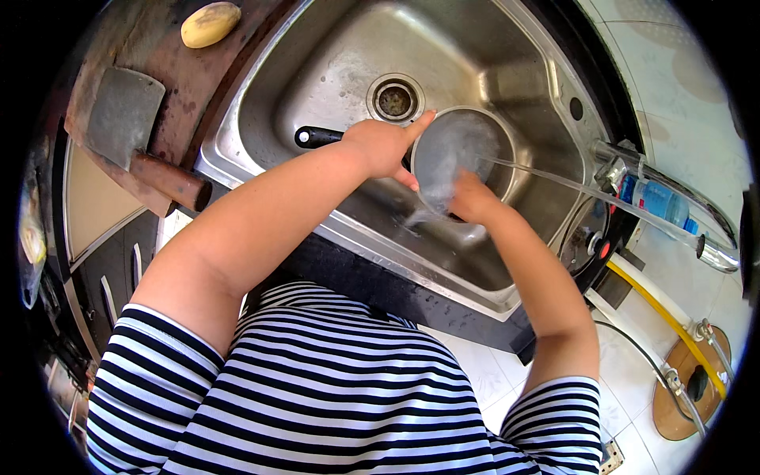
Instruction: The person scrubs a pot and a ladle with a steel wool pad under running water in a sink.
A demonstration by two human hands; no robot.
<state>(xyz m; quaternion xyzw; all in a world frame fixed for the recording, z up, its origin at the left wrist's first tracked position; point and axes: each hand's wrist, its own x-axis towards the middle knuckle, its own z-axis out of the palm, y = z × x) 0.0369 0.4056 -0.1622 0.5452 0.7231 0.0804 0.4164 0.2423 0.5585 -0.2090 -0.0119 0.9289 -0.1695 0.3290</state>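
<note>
A round metal pan (436, 148) with a black handle (317, 137) sits in the stainless steel sink (332, 71). My left hand (386, 147) grips the pan's near-left side by the handle, its spread thumb and forefinger against the rim. Inside the pan, at its lower edge, is my right hand (472, 199). Motion blurs its fingers, and whether they hold anything is hidden. A stream of water (552, 175) from the chrome faucet (715, 252) runs into the pan, where the water looks cloudy and stirred.
The drain (395, 102) lies just beyond the pan. Left of the sink, a cleaver (124, 113) and a peeled, potato-like vegetable (211, 25) rest on a wooden board (178, 107). Behind the faucet stands a blue bottle (659, 199), near a glass lid (585, 237).
</note>
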